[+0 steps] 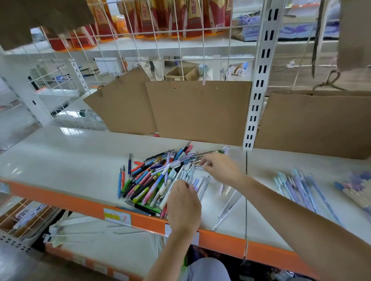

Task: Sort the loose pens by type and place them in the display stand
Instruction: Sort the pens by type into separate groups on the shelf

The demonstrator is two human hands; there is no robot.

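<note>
Both hands work a pile of loose pens [158, 178] on a shop shelf [70, 153]. The right hand [221, 167] pinches a pen at the pile's far edge; the left hand [183, 204] holds pale pens at its near edge. Most pens lie fanned diagonally, directly ahead of both hands.

Multicoloured pens [158, 178] on a white shelf [70, 153] with orange edge, brown cardboard [200, 112] behind.

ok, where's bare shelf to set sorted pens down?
Bare shelf left of the pen pile, up to the cardboard sheets. Narrow strip between right hand and the pastel pens. Crowded under both hands.
</note>
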